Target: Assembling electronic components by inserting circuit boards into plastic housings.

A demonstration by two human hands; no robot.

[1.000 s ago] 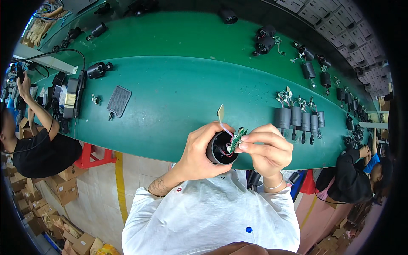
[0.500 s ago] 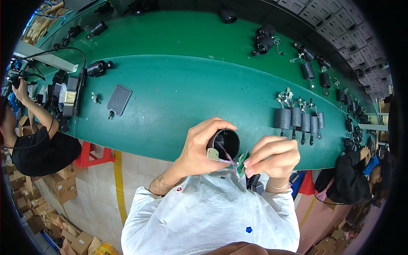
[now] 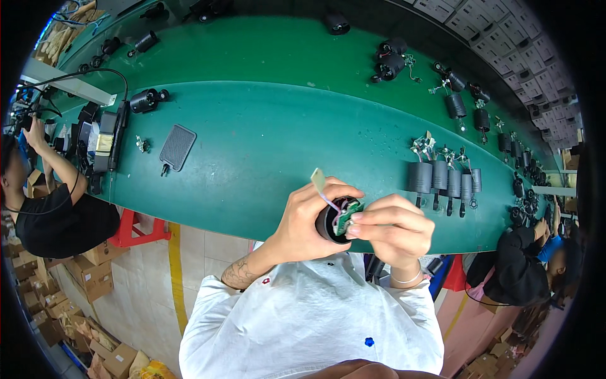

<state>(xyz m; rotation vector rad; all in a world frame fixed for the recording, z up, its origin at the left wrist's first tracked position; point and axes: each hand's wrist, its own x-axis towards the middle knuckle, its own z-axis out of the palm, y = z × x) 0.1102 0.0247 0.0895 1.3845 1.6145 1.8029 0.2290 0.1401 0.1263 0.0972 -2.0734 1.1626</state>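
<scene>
My left hand [image 3: 304, 218] is wrapped round a black cylindrical housing [image 3: 324, 226], its open end facing up, above the table's near edge. Between the thumb and fingers of my right hand [image 3: 394, 230] is a green circuit board [image 3: 344, 218], tilted at the mouth of the housing and partly inside it. A pale flat tab [image 3: 318, 180] on thin wires sticks up out of the housing, over my left fingers. The inside of the housing is mostly hidden by the board.
Several black cylinders with circuit boards [image 3: 440, 177] stand in a row at the right of the green table [image 3: 252, 151]. A dark rectangular plate [image 3: 178, 148] and a small board [image 3: 142, 144] lie at the left. Co-workers sit at both sides. More housings [image 3: 391, 63] lie farther back.
The circuit board has moved left and up from beside the housing into its mouth, with my right hand. The pale tab has swung up from the housing's near side to above it.
</scene>
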